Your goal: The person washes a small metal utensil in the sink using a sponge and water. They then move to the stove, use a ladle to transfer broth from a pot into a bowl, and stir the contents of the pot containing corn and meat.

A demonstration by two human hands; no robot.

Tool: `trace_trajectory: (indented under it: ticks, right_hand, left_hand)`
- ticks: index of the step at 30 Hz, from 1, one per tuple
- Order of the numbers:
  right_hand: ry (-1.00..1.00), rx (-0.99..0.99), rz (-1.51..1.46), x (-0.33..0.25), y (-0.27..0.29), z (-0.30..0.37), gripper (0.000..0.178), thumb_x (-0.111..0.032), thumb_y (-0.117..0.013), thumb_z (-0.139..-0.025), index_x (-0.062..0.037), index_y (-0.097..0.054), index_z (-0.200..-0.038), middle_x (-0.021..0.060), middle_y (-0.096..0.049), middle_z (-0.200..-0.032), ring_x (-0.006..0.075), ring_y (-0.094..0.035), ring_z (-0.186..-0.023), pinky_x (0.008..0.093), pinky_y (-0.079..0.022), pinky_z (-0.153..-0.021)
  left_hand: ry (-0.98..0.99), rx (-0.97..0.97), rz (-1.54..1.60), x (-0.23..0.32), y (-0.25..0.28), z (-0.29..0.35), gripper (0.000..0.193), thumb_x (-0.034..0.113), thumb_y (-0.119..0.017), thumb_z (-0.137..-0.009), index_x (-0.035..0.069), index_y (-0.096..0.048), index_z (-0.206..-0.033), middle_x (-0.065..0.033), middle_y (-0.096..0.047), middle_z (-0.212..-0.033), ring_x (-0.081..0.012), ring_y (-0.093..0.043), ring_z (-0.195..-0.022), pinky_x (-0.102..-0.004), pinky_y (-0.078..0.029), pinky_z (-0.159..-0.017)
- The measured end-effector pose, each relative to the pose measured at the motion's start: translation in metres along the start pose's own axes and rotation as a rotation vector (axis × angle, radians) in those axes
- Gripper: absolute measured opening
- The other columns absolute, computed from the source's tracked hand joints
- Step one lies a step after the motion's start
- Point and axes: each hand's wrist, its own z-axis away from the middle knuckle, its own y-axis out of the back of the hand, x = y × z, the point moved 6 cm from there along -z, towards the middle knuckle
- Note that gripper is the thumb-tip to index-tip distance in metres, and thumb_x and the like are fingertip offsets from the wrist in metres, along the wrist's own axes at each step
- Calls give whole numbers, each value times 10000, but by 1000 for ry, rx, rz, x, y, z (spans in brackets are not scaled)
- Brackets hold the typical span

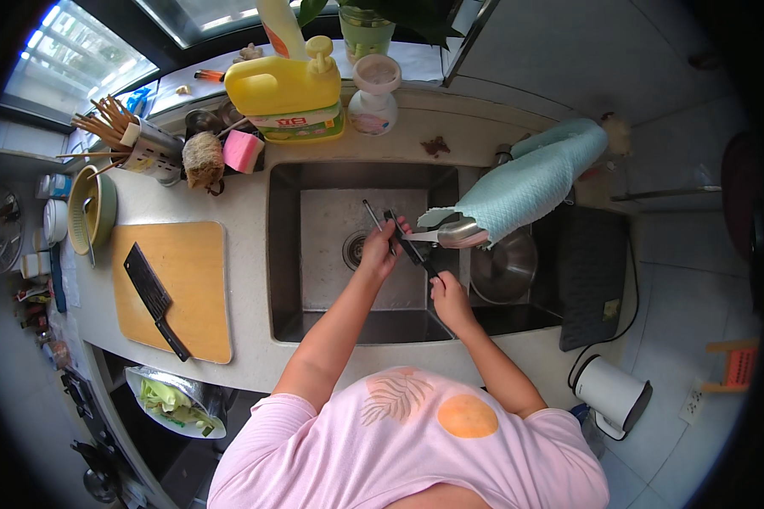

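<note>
Over the left sink basin (331, 293), my right hand (454, 301) is closed on the handle of a narrow black knife (412, 251). My left hand (379, 252) curls around its far part, fingers against the blade. A thin grey rod-like piece (372, 212) also sticks out of my left hand; its kind is unclear. Water from the metal faucet (463, 233) runs onto the knife between my hands. A light blue textured cloth (526, 182) drapes over the faucet's neck. Beneath my hands, the drain (355, 251) is partly hidden by my left hand.
Left of the sink, a black cleaver (151, 288) lies on a wooden cutting board (204, 254). A metal bowl (505, 267) sits in the right basin. Behind stand a yellow detergent jug (284, 89), a pink sponge (243, 151) and a chopstick holder (153, 153). A dark mat (598, 271) lies right.
</note>
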Motion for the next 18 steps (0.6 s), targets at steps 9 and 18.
trace_trajectory:
  ticks: [9, 18]
  right_hand:
    - [4, 87, 125, 21, 20, 28, 131, -106, -477, -853, 7, -533, -817, 108, -520, -579, 226, -532, -536, 321, -411, -519]
    - [-77, 67, -74, 24, 24, 26, 138, -106, -479, -856, 9, -540, -811, 78, -510, -601, 188, -491, -560, 298, -404, -530]
  left_hand:
    - [77, 26, 115, -26, -1, -4, 203, 195, -404, -925, 30, -450, -1033, -95, -587, -904, -213, -584, -764, -340, -533, -631]
    - [49, 62, -9, -4, -33, 19, 243, 187, -337, -942, -21, -460, -970, -149, -559, -929, -248, -586, -831, -329, -509, -757]
